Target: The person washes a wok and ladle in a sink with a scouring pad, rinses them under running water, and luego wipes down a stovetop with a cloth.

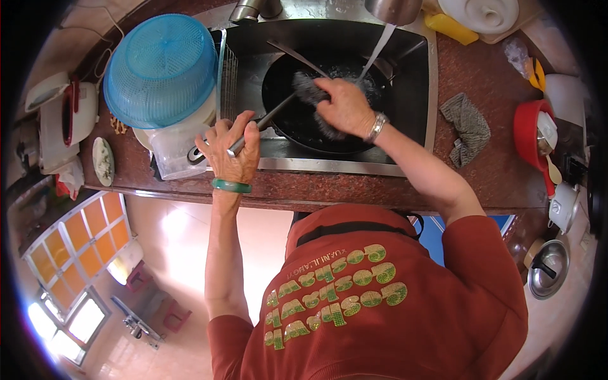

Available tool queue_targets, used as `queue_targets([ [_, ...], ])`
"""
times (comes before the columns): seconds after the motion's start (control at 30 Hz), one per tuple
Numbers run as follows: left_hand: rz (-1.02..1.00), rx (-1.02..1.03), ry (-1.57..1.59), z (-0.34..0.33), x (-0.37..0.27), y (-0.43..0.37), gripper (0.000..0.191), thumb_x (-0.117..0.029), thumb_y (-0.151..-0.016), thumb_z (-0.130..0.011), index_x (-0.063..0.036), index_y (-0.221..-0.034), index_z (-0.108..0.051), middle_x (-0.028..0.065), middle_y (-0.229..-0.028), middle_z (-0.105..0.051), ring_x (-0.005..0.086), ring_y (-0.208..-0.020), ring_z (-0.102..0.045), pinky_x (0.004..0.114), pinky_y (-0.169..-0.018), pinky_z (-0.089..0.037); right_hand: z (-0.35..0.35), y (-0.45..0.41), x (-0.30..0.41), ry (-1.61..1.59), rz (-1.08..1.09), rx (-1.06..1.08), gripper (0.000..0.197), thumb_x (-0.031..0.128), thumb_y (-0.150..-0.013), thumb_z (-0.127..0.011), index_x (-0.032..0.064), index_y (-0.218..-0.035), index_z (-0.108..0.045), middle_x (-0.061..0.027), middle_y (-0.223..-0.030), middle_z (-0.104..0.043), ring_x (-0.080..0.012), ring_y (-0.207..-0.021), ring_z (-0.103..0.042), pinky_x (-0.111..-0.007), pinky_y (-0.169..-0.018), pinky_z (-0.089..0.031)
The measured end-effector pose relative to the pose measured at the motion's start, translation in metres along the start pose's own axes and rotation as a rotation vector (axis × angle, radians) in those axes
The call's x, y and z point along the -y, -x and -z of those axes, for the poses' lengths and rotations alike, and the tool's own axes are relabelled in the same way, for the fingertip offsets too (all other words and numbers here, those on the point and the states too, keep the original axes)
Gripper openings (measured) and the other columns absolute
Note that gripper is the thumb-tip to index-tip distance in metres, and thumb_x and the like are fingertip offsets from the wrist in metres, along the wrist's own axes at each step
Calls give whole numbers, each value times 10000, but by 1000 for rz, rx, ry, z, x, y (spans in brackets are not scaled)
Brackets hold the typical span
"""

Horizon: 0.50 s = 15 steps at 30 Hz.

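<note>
A black wok (304, 128) sits in the metal sink (408, 52), and water (380, 50) runs into it from the faucet (394, 9). My left hand (237, 147), with a green bangle at the wrist, grips a long metal handle (275, 112) that reaches over the wok's near left side. My right hand (344, 107) is over the wok, closed on a dark, fuzzy scouring pad (308, 88) that is partly hidden and blurred. A thin metal utensil (297, 57) slants from the wok's far left side to beside my right hand; its lower end is hidden.
Left of the sink, a blue plastic colander (164, 66) tops a stack above a clear plastic container (175, 154), beside a wire rack (229, 80). To the right lie a grey cloth (465, 128) and a red pan (527, 135). The red stone counter edge (332, 190) runs before me.
</note>
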<state>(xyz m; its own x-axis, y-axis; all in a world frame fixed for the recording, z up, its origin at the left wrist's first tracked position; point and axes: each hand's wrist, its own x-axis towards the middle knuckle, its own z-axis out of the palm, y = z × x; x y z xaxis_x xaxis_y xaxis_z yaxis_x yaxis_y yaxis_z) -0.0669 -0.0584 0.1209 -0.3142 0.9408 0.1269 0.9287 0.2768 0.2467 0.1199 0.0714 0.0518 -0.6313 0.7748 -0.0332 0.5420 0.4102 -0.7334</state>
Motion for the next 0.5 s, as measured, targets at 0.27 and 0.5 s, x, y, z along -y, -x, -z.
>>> queue_targets([
  [0.27, 51, 131, -71, 6, -14, -10, 368, -355, -904, -312, -178, -1018, -613, 130, -877, -576, 299, -856, -522, 517, -882, -254, -34, -29, -24, 208, -11, 48, 400, 164, -694, -549, 110, -1089, -583, -165, -884, -548, -319, -748, -576, -395, -658, -491],
  [0.5, 29, 60, -115, -6, 8, 0, 372, -331, -902, -291, -170, -988, -616, 127, -844, -565, 296, -841, -521, 508, -872, -257, -4, 6, 82, -39, 238, 175, 410, 137, -696, -537, 115, -1104, -571, -110, -823, -493, -284, -771, -551, -373, -640, -479],
])
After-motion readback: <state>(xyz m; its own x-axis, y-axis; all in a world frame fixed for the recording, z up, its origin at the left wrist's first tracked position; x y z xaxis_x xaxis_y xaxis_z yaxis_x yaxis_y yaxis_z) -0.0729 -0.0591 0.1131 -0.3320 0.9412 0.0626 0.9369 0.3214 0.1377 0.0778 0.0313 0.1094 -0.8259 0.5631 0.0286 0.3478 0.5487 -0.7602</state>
